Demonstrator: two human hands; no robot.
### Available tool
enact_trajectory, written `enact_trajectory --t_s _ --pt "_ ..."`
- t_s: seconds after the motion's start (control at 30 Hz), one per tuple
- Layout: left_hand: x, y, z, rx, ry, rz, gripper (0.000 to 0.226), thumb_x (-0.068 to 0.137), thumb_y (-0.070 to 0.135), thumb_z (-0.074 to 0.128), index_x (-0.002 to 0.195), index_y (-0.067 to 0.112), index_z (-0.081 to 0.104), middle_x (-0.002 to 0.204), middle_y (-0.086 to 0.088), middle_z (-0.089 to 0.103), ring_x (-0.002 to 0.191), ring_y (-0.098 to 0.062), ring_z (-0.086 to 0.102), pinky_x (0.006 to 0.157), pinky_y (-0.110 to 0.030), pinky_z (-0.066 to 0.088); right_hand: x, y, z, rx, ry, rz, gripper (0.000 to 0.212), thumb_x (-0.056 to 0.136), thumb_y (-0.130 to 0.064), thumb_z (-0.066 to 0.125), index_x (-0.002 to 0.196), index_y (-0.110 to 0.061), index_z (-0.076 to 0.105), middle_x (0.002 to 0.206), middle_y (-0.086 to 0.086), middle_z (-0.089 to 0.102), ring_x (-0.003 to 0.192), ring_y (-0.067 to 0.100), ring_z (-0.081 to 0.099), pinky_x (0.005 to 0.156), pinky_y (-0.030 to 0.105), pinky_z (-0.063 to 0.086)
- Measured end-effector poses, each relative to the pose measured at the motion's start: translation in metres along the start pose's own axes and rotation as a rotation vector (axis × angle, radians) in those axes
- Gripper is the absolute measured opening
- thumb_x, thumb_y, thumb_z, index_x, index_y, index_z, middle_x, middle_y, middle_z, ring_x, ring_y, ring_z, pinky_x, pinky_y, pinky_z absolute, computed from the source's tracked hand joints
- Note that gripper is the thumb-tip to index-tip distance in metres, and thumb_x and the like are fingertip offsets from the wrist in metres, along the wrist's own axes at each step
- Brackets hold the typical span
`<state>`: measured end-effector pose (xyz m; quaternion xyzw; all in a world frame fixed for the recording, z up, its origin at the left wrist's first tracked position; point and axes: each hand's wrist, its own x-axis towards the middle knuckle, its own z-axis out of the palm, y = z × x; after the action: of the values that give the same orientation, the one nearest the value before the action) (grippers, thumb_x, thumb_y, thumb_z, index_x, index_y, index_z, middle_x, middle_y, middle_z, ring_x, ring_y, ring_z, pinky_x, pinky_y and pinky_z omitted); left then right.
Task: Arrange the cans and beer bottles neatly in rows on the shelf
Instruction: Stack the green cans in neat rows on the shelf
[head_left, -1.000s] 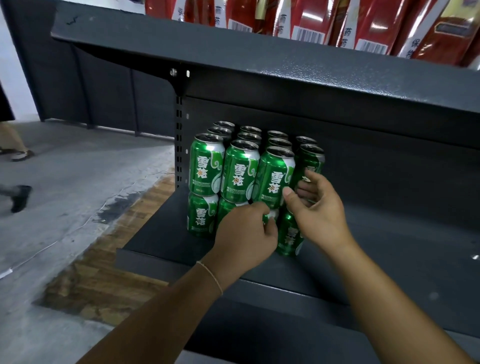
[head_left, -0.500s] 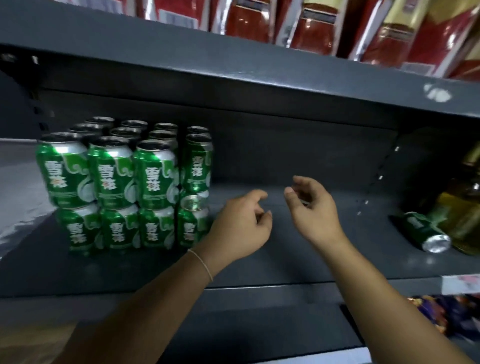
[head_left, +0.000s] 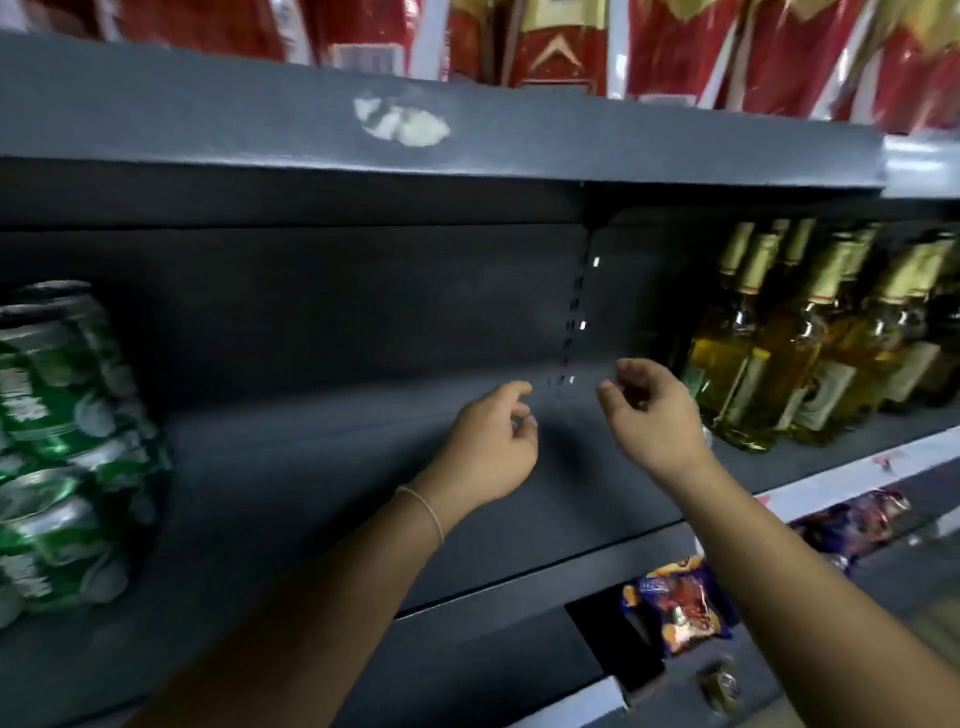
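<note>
You are holding both hands out over the middle of the dark grey shelf (head_left: 311, 493), with nothing in either one. Your left hand (head_left: 488, 447) is hovering palm-down with the wrist slightly bent, its fingers loosely curled and the thumb pointing toward the back panel; a thin bracelet (head_left: 423, 506) is circling that wrist. Your right hand (head_left: 652, 410) is hanging just beside it, a small gap apart, with relaxed fingers drooping and the thumb and forefinger nearly meeting but pinching nothing. Both forearms are reaching up and forward from the front edge of the shelf, the right one crossing over the lower shelf.

The green cans (head_left: 57, 447) are standing stacked in two layers at the left end of the shelf, well apart from your hands and blurred. The beer bottles (head_left: 779, 358), with yellow liquid and gold foil necks, are standing upright in rows at the right end, near your right hand but not touching it.

Red packages (head_left: 545, 47) are lining the shelf above, and colourful snack packets (head_left: 680, 608) are lying on the shelf below.
</note>
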<state>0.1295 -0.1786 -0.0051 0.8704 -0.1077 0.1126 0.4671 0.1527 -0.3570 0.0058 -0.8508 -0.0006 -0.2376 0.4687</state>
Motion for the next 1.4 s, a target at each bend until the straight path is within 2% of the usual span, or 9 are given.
enact_trajectory --t_s 0.3,0.6,0.77,0.9,1.0,1.07,1.17,1.27,1.4 --pt "0.038 0.021 0.067 0.032 -0.112 -0.01 0.044 0.096 0.017 0.047 0.14 0.02 0.043 0.124 0.005 0.057 0.106 -0.011 0.056 0.087 -0.018 0.042 0.06 0.087 -0.039 -0.399 0.001 0.18 0.054 0.086 -0.04 0.064 0.13 -0.011 0.055 0.124 0.018 0.061 0.113 0.039 0.057 0.095 0.041 0.05" --pt "0.045 0.015 0.078 0.101 -0.146 -0.049 0.047 0.094 0.013 0.044 0.14 0.021 0.043 0.13 0.001 0.056 0.114 -0.016 0.056 0.101 -0.03 0.046 0.072 0.116 -0.029 -0.333 -0.163 0.442 0.07 0.075 -0.051 0.073 0.126 -0.011 0.048 0.113 0.015 0.068 0.107 0.036 0.063 0.093 0.043 0.053" --pt "0.042 0.008 0.065 0.107 -0.126 -0.079 0.047 0.094 0.012 0.044 0.141 0.018 0.043 0.132 -0.001 0.056 0.116 -0.017 0.055 0.103 -0.032 0.044 0.058 0.092 -0.013 0.013 -0.093 0.447 0.065 0.083 -0.028 0.076 0.137 -0.007 0.048 0.119 0.01 0.06 0.109 0.03 0.06 0.09 0.03 0.046" --pt "0.033 0.0 0.046 0.102 -0.098 -0.127 0.046 0.094 0.012 0.044 0.14 0.015 0.045 0.134 -0.001 0.055 0.119 -0.016 0.054 0.104 -0.032 0.044 0.044 0.056 0.009 0.612 -0.142 0.635 0.051 0.083 -0.018 0.076 0.125 0.001 0.055 0.105 0.02 0.067 0.081 0.031 0.067 0.071 0.039 0.056" --pt "0.023 -0.004 0.026 0.069 -0.034 -0.141 0.043 0.093 0.013 0.05 0.136 0.012 0.05 0.13 -0.004 0.06 0.112 -0.014 0.06 0.102 -0.026 0.045 0.034 0.026 0.021 0.852 -0.292 0.66 0.036 0.085 -0.01 0.07 0.114 0.007 0.061 0.106 0.026 0.071 0.086 0.036 0.07 0.073 0.044 0.058" --pt "0.013 -0.004 0.008 -0.001 -0.003 -0.142 0.042 0.091 0.015 0.056 0.133 0.012 0.052 0.123 0.0 0.063 0.102 -0.009 0.063 0.094 -0.021 0.048 0.024 0.005 0.029 0.931 -0.415 0.63 0.033 0.084 -0.007 0.068 0.113 0.007 0.063 0.105 0.026 0.071 0.086 0.036 0.072 0.065 0.04 0.06" --pt "-0.006 -0.003 -0.022 -0.076 0.026 -0.108 0.026 0.086 0.018 0.064 0.112 0.019 0.062 0.097 0.012 0.068 0.081 0.002 0.063 0.08 -0.017 0.053 0.008 -0.021 0.045 0.991 -0.539 0.546 0.035 0.083 -0.003 0.067 0.115 0.012 0.062 0.108 0.028 0.07 0.096 0.039 0.07 0.073 0.04 0.061" --pt "-0.028 -0.007 -0.049 -0.049 0.119 -0.099 0.026 0.078 0.03 0.072 0.101 0.022 0.066 0.091 0.009 0.072 0.081 -0.002 0.066 0.082 -0.035 0.056 -0.01 -0.045 0.06 0.974 -0.659 0.44 0.042 0.081 -0.005 0.07 0.118 0.012 0.06 0.112 0.03 0.068 0.1 0.04 0.069 0.074 0.035 0.06" --pt "-0.057 -0.014 -0.085 0.04 0.298 -0.104 0.04 0.072 0.042 0.074 0.105 0.022 0.063 0.095 0.009 0.07 0.088 -0.006 0.065 0.082 -0.036 0.055 -0.037 -0.08 0.08 0.938 -0.717 0.329 0.054 0.069 -0.006 0.076 0.12 0.007 0.061 0.111 0.026 0.069 0.1 0.037 0.07 0.078 0.035 0.058"
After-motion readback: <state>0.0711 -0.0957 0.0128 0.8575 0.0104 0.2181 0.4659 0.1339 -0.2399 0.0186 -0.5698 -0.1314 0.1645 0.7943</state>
